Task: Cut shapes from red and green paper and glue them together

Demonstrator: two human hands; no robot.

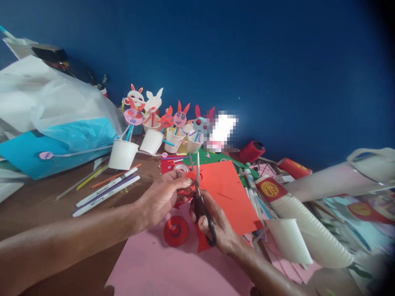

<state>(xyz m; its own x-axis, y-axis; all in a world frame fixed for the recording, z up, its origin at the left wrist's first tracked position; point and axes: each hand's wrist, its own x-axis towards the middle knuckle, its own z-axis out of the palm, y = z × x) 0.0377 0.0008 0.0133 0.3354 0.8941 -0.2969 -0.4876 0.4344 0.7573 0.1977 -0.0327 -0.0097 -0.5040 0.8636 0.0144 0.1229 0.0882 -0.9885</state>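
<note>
My left hand (162, 193) pinches a small piece of red paper (191, 176) between thumb and fingers. My right hand (219, 224) grips black-handled scissors (201, 201), their metal blades pointing away from me. The blades stand slightly apart at the red piece. Below the hands, a red paper disc (181, 237) with a dark ring drawn on it lies on a pink sheet (166, 269). A red scrap (203, 242) lies beneath my right hand. To the right rests a large orange-red sheet (230, 185).
Paper cups (123, 154) with paper animal faces stand along the blue wall. White markers (106, 195) lie left, before a plastic bag (55, 98) with blue contents. At right are a stack of paper cups (311, 230), a loose cup (290, 240) and a red thread spool (251, 152).
</note>
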